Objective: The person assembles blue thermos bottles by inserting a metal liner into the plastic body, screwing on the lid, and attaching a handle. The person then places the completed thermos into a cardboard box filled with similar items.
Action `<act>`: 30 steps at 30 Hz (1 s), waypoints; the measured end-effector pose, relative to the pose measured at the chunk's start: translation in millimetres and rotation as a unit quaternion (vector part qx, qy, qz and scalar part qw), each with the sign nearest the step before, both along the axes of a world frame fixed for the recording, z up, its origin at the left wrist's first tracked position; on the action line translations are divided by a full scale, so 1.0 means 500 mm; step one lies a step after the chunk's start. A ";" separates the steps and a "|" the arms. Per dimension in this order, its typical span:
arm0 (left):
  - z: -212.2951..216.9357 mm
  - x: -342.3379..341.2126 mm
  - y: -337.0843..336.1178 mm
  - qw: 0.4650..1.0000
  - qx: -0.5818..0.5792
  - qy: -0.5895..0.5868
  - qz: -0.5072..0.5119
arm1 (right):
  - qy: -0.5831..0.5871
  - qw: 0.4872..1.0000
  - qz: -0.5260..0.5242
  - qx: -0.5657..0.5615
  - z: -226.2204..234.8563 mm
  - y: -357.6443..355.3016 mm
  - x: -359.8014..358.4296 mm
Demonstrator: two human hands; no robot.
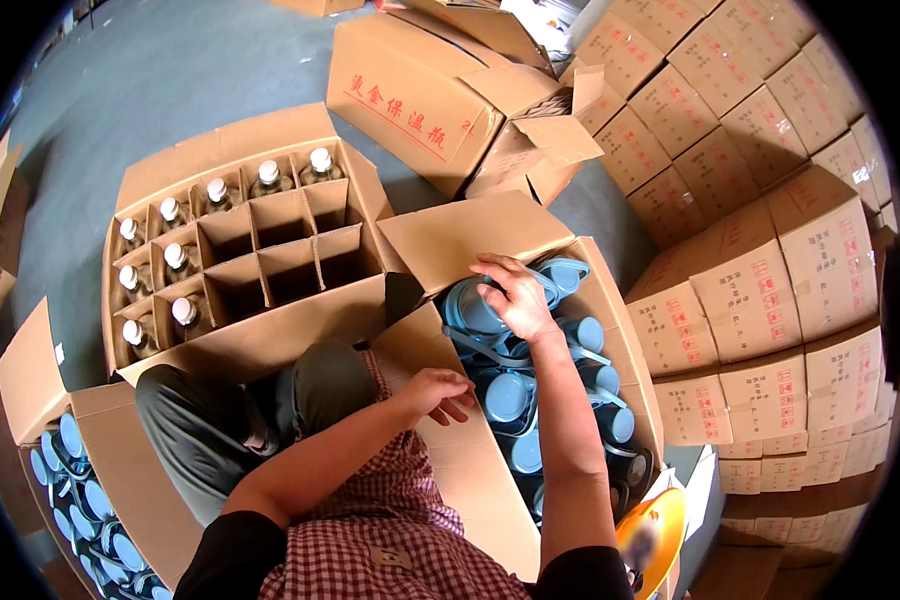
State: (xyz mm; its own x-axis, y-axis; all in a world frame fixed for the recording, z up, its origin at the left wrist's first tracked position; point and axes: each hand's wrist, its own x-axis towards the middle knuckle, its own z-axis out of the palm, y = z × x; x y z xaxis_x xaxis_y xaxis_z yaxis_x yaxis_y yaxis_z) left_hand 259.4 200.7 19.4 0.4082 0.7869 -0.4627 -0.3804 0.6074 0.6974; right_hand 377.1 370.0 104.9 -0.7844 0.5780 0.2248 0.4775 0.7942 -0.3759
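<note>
The person wears a red-and-white checked apron (390, 520) with a small tan patch (390, 557) on its bib over a black short-sleeved top (232, 555), grey trousers (195, 425) covering the knees, and both forearms bare down to the fingers (458, 392).

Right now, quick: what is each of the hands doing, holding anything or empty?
Left hand: loosely curled, empty, resting on the brown cardboard box flap.
Right hand: fingers spread over a blue plastic lid; a firm grip cannot be told.
</note>
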 end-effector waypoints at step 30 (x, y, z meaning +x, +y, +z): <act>-0.032 -0.075 -0.067 0.969 0.087 0.196 0.122 | -0.024 0.993 0.050 0.101 0.114 -0.064 0.118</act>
State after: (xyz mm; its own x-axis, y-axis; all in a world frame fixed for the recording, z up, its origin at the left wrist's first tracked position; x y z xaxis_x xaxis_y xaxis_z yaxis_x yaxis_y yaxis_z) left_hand 222.1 167.0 3.6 0.0195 0.9175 -0.3971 -0.1826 0.3938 0.9009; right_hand 435.9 338.0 161.8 -0.8483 0.4433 0.2896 0.4056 0.8956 -0.1829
